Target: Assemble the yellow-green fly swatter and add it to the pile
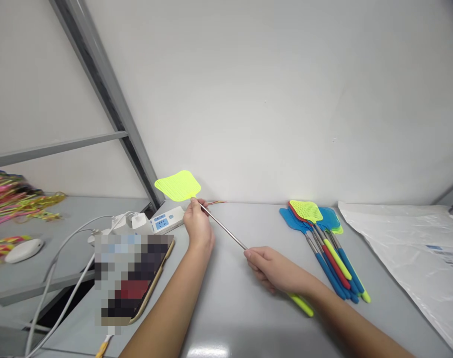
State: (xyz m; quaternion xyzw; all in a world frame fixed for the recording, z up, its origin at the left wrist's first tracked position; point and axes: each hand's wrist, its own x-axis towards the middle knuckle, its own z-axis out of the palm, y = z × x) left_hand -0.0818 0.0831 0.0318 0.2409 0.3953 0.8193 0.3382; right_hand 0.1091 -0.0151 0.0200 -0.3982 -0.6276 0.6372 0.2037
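Note:
I hold a yellow fly swatter (pixel 178 185) above the grey table (pixel 241 308). My left hand (pixel 198 224) pinches its thin metal rod just below the mesh head. My right hand (pixel 271 269) grips the rod lower down, with the yellow-green handle (pixel 301 305) sticking out behind the palm. The rod looks extended between the two hands. To the right lies a pile of several fly swatters (pixel 325 246) with blue, red and yellow handles, heads toward the wall.
A white power strip (pixel 165 221) with plugs and cables sits left of my left hand. A tablet in a case (pixel 135 278) lies at the front left. A white plastic bag (pixel 412 248) covers the right. Colourful strips (pixel 13 199) lie on the left shelf.

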